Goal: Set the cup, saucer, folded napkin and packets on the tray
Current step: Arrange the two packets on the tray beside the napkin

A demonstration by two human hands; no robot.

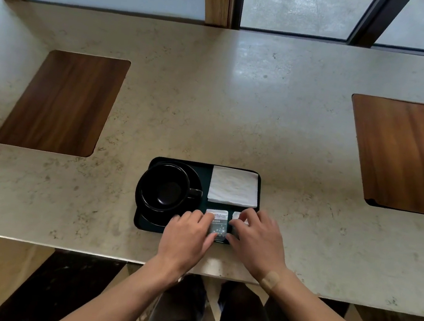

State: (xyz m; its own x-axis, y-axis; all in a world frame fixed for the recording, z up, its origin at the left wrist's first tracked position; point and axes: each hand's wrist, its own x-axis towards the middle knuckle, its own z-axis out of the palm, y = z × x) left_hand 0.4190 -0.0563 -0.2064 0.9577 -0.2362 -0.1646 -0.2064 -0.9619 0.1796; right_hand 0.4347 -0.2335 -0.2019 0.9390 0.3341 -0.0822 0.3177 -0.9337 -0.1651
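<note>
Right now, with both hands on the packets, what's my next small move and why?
Probably lift both hands clear. The cup on its saucer, the napkin and both packets already lie within the tray; left hand and right hand only touch them.

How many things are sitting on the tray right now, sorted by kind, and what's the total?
Black cup: 1
Black saucer: 1
White folded napkin: 1
Packets: 2, one printed under the left hand, one mostly covered by the right hand
Total on the dark tray: 5
</note>
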